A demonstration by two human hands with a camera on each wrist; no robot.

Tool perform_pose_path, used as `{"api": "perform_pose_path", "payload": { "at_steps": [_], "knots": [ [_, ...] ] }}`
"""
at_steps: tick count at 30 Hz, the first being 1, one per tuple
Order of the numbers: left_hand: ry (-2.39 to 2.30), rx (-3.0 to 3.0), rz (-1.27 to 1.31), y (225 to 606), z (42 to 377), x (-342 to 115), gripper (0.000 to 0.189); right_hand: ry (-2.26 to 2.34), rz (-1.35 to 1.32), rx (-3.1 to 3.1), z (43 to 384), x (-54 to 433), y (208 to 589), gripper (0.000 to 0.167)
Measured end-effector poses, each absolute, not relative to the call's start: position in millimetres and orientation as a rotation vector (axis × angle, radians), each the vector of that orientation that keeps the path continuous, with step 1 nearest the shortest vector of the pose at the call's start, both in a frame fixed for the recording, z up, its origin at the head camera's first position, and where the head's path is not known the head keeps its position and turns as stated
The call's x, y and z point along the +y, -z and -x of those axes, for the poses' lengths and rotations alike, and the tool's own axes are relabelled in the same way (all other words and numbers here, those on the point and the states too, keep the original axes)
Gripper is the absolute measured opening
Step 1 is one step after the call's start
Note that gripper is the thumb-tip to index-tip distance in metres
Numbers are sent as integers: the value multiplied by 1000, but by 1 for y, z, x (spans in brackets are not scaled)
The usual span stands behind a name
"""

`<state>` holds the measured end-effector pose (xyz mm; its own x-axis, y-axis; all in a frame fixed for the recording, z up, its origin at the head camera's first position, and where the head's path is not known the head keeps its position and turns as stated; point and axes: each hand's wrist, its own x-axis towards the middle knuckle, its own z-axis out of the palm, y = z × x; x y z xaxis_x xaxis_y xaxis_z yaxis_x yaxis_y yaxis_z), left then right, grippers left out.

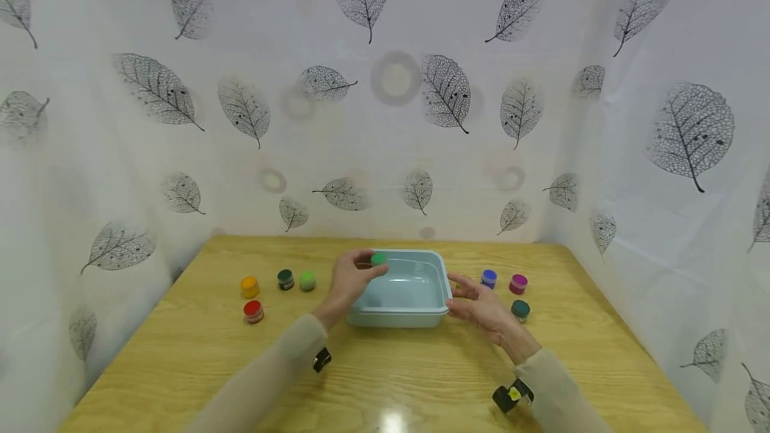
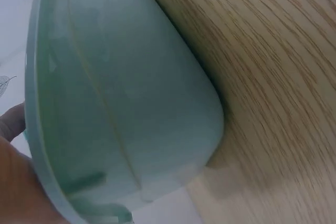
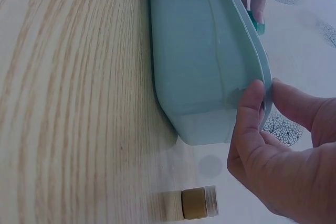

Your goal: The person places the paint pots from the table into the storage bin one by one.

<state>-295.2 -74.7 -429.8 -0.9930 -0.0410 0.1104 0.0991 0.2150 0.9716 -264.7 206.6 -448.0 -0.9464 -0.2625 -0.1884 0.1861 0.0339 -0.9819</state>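
A pale blue-green plastic basin [image 1: 400, 319] stands on the table in front of me. Over its left rim, my left hand [image 1: 350, 282] pinches a small green-lidded paint jar [image 1: 378, 258]. In the right wrist view, that green jar [image 3: 256, 22] shows between the fingertips, just above the basin's edge. My right hand [image 1: 484, 309] grips the basin's right rim, thumb on one side and fingers on the other. The left wrist view shows the basin wall [image 2: 142, 77] up close, with part of my left hand [image 2: 21, 187] by the rim.
To the left stand orange [image 1: 249, 287], red [image 1: 253, 311], dark green [image 1: 285, 279] and light green [image 1: 307, 280] paint jars. Blue [image 1: 488, 278], magenta [image 1: 518, 284] and teal [image 1: 520, 310] jars are at right. A yellow-brown jar [image 3: 194, 203] sits near my right hand. A leaf-patterned curtain [image 1: 385, 119] surrounds the table.
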Motion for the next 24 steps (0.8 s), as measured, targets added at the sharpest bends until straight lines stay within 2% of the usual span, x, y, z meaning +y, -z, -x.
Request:
{"api": "perform_pose_path", "payload": {
  "at_steps": [6, 16, 24],
  "knots": [
    [1905, -2417, 28, 429, 298, -60, 39, 1974, 64, 2013, 264, 206, 446, 65],
    [2011, -2545, 105, 436, 306, -43, 42, 1975, 59, 2011, 264, 207, 447, 66],
    [2133, -2555, 67, 438, 313, -30, 45, 1972, 71, 2010, 264, 207, 449, 67]
  ]
}}
